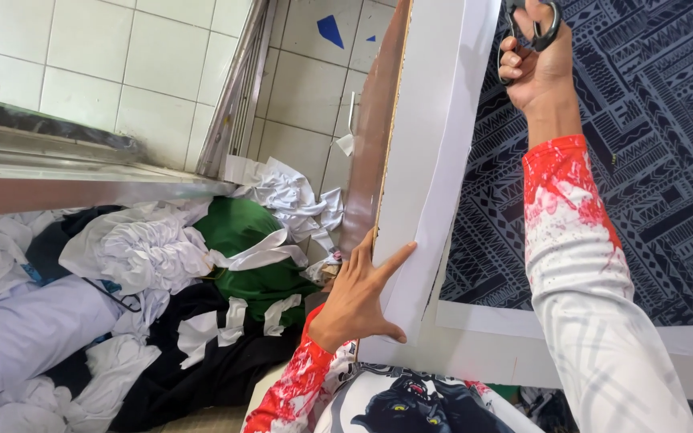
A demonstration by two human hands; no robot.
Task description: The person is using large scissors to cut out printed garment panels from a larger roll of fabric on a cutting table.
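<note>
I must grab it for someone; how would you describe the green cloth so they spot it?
Look at the heap of clothes on the floor beside the table edge. Near its top lies the green cloth, crossed by white strips, the only green among white and black pieces.

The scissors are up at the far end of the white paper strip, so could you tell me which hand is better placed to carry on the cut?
Probably the right hand: its fingers already sit in the scissors at the white paper strip. The left hand lies flat on the strip's near end.
</note>
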